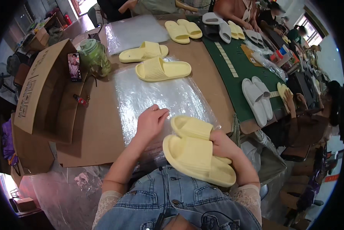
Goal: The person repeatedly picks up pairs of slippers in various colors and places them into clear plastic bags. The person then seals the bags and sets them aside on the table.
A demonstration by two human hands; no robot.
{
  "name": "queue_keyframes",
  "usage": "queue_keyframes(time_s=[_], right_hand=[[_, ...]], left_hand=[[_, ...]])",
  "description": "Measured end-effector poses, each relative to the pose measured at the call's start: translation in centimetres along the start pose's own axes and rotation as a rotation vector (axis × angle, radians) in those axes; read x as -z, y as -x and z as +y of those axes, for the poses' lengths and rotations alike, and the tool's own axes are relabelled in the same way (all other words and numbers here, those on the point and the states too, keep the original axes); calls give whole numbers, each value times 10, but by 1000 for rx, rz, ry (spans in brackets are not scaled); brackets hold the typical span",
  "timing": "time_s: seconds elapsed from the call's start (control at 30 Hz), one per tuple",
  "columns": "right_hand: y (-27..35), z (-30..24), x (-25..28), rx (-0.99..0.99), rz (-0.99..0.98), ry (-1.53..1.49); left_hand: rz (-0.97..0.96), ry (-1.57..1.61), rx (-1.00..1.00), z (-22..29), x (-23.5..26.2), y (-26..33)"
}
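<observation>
The left hand (151,122) rests with curled fingers, holding nothing, on a clear, crinkly plastic bag (156,96) spread flat on the brown cardboard-covered table (99,126) in the middle of the frame. Just to its right, the right hand (222,146) is closed around a stacked pair of soft pale-yellow foam slides (195,151), gripping them from their right side near the lower centre of the frame, close to the person's denim front. The pair's long axis runs from upper left to lower right, with the straps and toe ends turned toward the bag and the left hand; the bag lies directly up and left of the slides, and the right hand alone carries them. At the far left an open brown cardboard box (45,92) stands tipped on its side, with a greenish clear water jug (94,56) beside it. Above the bag, in the upper centre, lie two loose pale-yellow slides (156,61). To the right a green mat (248,73) holds white slides (258,100), where other people's hands work.
</observation>
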State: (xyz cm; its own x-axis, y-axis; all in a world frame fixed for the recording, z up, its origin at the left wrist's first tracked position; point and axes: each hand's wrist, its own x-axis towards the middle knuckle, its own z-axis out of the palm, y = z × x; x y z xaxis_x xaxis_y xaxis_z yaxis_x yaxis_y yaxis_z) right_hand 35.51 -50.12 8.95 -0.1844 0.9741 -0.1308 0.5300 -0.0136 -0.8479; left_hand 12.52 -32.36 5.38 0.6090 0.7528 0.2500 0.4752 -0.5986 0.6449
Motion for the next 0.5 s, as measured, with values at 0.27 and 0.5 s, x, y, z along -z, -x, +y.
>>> queue_keyframes(time_s=[0.27, 0.5], right_hand=[[-12, 1, -17, -101, 170, 449], [-22, 7, -36, -58, 117, 564]], left_hand=[[-123, 165, -124, 38, -7, 0], [-46, 136, -174, 45, -33, -3]])
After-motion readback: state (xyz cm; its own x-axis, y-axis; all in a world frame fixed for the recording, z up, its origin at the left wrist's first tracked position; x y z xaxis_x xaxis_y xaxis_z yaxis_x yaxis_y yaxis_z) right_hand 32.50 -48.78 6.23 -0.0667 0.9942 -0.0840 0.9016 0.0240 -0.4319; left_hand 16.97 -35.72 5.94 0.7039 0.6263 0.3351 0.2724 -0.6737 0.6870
